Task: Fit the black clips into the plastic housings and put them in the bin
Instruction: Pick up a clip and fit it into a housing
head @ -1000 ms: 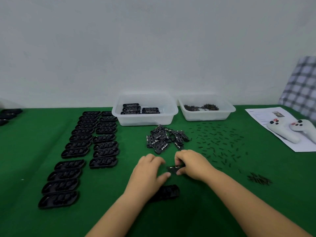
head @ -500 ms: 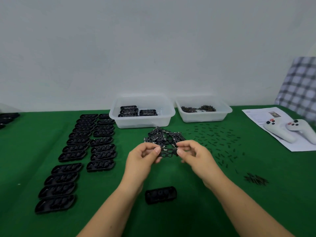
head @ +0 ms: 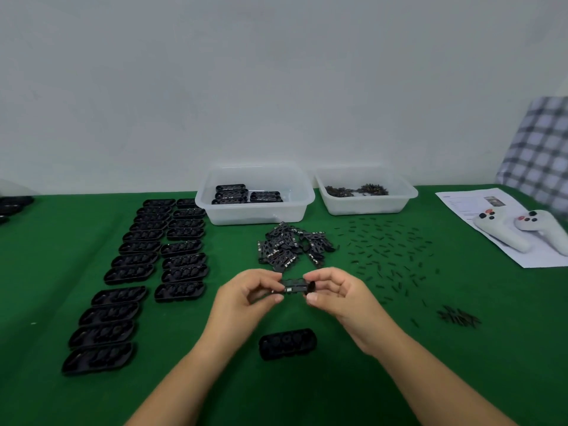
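Green table (head: 338, 395), frame centre: black clip (head: 294, 286) pinched at its ends between left hand (head: 246, 299) and right hand (head: 338, 298), above empty housing (head: 287, 343); seemingly light, stiff, best gripped by the edges

We see both ends of the black clip (head: 294, 286) buried under fingertips | housings (head: 13, 204) at far left cut by the frame edge | checked cloth (head: 541, 149) cropped at right | contents of the right-hand tub (head: 365, 207) too small for us to identify | scattered bits (head: 387, 250) likewise.
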